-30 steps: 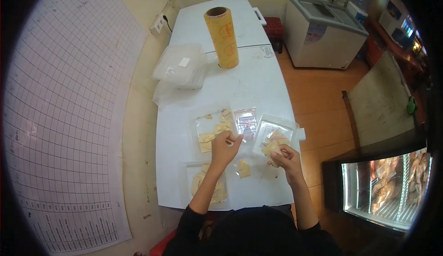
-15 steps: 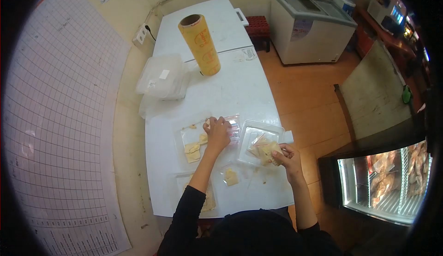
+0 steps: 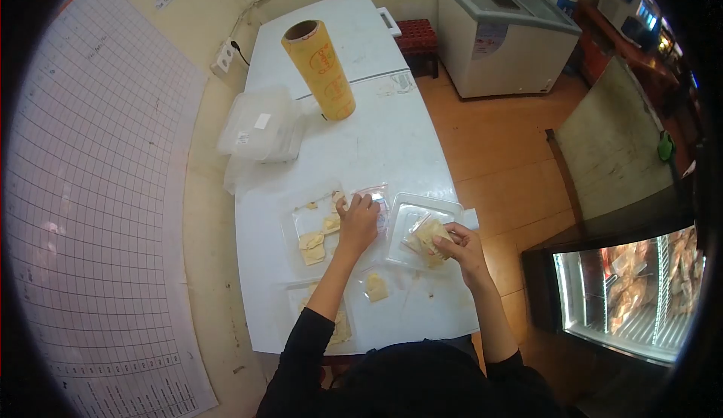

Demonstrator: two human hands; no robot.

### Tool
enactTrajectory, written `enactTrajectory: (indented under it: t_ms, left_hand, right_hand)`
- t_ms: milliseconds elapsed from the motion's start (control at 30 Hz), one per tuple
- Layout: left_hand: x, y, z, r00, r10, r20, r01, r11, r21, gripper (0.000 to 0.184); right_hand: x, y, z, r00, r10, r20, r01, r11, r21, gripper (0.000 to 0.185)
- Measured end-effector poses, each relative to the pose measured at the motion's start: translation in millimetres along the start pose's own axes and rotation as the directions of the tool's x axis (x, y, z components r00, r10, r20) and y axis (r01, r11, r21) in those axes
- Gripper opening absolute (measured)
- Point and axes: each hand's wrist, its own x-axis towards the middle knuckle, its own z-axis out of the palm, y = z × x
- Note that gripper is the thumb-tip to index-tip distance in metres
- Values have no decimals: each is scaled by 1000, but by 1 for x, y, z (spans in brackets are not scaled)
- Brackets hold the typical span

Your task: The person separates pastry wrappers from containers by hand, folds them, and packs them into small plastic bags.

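Observation:
My right hand point(image 3: 465, 253) pinches flat, pale yellow folded pieces point(image 3: 432, 236) above a clear plastic tray point(image 3: 399, 205). A small clear zip bag point(image 3: 413, 242) lies beside these pieces. Over another clear container point(image 3: 291, 226) on the left, my left hand point(image 3: 359, 222) has its fingers curled on a pale yellow piece point(image 3: 337, 196), partly hidden by them. More yellow folded pieces point(image 3: 311, 248) lie in that container. Clear bags with a red strip point(image 3: 381, 194) sit just right of my left hand. A single yellow piece point(image 3: 376, 286) in clear plastic rests nearer to me.
A third clear container point(image 3: 292, 297) with yellow pieces is partly behind my left forearm. Farther off on the white table point(image 3: 376, 132) stand a yellow plastic-wrap roll point(image 3: 324, 71) and stacked clear boxes point(image 3: 260, 128). A lit display fridge point(image 3: 629, 290) is on the right.
My right hand has moved slightly up and left, turning the yellow pieces flatter over the tray. My left hand has shifted little, and more of the piece at its fingertips shows.

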Motion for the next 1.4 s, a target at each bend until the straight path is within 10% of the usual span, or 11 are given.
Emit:
enactTrajectory:
  t_ms: [700, 867, 1067, 1400]
  left_hand:
    - [4, 12, -76, 990, -44, 132, 71, 977, -203, 14]
    - [0, 18, -83, 957, -291, -15, 203, 703, -681, 19]
    - [-7, 21, -75, 904, -422, -66, 304, 744, -595, 31]
    - [-4, 56, -88, 983, -154, -100, 66, 805, -589, 24]
  right_hand:
    - [29, -32, 16, 985, 58, 164, -46, 996, -72, 23]
    - [35, -39, 24, 974, 86, 208, -84, 996, -18, 28]
    - [37, -32, 32, 981, 85, 175, -93, 995, 40, 25]
    - [38, -34, 42, 1000, 12, 10, -12, 1000, 1, 27]
